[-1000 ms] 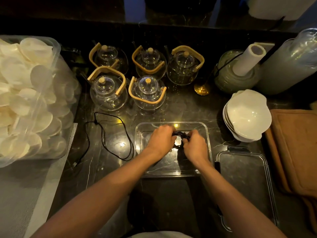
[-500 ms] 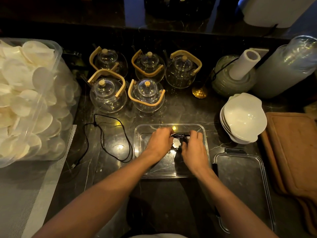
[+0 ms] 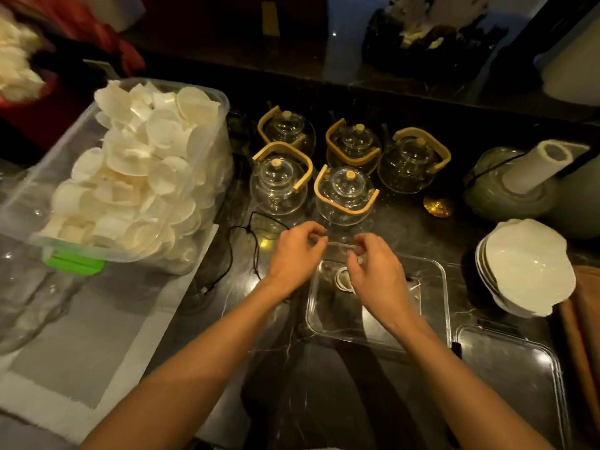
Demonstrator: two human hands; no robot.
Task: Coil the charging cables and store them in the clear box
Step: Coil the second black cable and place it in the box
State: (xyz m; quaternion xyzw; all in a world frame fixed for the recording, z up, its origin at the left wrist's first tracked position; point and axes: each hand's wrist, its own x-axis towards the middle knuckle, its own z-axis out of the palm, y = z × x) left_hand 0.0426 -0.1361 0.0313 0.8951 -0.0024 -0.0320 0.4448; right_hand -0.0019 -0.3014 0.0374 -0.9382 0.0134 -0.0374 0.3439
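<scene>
While both hands (image 3: 334,254) hover, loose black cable (image 3: 256,251) lies to their left

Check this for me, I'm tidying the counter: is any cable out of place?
Yes. A black cable lies loose and uncoiled on the dark counter, left of the clear box, not stored.

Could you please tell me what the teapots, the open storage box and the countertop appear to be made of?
Teapots: clear glass bodies and lids, see-through with highlights; the tan handles look like bamboo or wood, the knobs like cork.
Clear box: transparent, glossy, rounded corners; plastic or glass, I cannot tell which.
Countertop: dark, polished, with pale veins, probably marble or an imitation of it.
</scene>
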